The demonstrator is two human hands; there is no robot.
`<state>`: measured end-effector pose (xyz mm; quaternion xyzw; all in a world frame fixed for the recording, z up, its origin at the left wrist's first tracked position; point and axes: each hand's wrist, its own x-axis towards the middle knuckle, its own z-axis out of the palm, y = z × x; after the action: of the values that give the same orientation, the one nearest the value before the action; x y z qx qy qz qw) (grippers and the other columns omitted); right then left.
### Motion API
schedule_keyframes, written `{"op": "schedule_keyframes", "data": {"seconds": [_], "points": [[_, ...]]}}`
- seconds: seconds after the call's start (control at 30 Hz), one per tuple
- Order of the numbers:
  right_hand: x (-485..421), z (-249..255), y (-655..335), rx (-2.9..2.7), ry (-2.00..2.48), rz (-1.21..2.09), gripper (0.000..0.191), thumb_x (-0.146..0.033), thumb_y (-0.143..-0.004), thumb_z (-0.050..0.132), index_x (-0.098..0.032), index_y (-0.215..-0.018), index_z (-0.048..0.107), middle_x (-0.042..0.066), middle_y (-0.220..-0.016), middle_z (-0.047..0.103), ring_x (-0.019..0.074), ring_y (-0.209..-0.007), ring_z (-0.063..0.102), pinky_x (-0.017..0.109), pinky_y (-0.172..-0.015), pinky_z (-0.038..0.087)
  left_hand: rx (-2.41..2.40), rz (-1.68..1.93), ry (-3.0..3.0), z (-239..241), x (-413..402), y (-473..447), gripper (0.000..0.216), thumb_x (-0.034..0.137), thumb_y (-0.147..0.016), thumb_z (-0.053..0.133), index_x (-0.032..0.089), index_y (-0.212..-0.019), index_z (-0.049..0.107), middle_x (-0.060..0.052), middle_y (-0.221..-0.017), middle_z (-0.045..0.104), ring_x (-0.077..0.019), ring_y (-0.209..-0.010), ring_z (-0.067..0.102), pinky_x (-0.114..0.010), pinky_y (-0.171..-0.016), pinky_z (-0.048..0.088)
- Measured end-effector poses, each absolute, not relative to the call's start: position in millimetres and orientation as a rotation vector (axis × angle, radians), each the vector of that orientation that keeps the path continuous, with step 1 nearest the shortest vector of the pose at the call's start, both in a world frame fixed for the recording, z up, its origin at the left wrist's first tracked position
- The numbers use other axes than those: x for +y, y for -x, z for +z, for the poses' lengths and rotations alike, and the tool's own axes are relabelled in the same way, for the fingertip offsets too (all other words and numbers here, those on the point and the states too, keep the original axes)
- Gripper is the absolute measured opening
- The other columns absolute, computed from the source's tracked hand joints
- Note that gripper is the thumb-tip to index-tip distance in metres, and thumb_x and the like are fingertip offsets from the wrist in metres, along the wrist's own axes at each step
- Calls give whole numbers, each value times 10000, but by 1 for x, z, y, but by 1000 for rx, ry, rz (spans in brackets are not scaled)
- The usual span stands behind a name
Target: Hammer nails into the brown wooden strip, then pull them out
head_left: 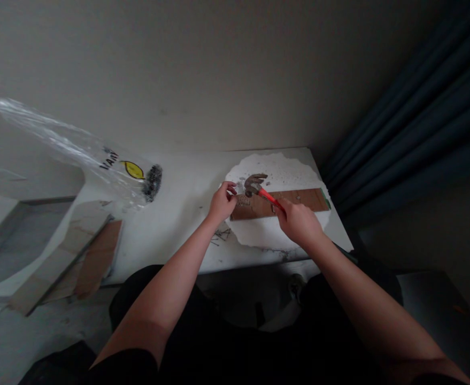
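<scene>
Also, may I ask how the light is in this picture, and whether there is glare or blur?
Head view: dim, with dark folds in the curtain; head view: whitish glints along the plastic bag; head view: soft shadow on the table beside the left hand; head view: hammer slightly soft in detail.

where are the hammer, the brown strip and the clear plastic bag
Hammer (267, 196), head view: red handle, near the metal head.
Brown strip (309, 199), head view: right part of its top face.
Clear plastic bag (109, 160), head view: its dark lettering.
</scene>
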<state>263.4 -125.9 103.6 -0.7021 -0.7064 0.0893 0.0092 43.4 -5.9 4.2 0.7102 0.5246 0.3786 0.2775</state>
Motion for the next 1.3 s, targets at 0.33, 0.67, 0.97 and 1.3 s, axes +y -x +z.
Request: {"op": "schedule_keyframes", "data": {"seconds": [0.33,0.67,0.97,1.3], "points": [[-126,96,-262,-2222,2193,291,416,-413,-1037,300,-224,-1240,611,126,-918,733,292,-814,702,359,-712,473,1422,981,-1911,5,-7,-44,375,74,-760,548,222,-1104,558,5,-886,661,-127,-683,576,-270,-678,449],[-122,88,-262,-2274,2200,345,423,-387,-1039,286,-208,-1256,602,139,-967,732,287,-859,705,368,-763,485,1407,990,-1913,8,-8,-44,377,82,-758,543,220,-1108,558,6,-870,642,-121,-647,552,-268,-658,437],[-120,89,-264,-2291,2183,335,401,-376,-1033,324,-225,-1280,602,132,-972,739,297,-865,712,376,-759,494,1413,994,-1901,8,-9,-39,333,104,-763,533,215,-1074,574,6,-859,637,-119,-638,553,-263,-650,442],[-117,89,-271,-2213,2182,337,396,-405,-1029,348,-228,-1229,640,126,-1000,743,294,-897,704,354,-752,473,1413,842,-2130,9,-12,-38,236,165,-846,514,195,-1028,660,-62,-1000,681,-188,-872,631,-340,-857,502]]}}
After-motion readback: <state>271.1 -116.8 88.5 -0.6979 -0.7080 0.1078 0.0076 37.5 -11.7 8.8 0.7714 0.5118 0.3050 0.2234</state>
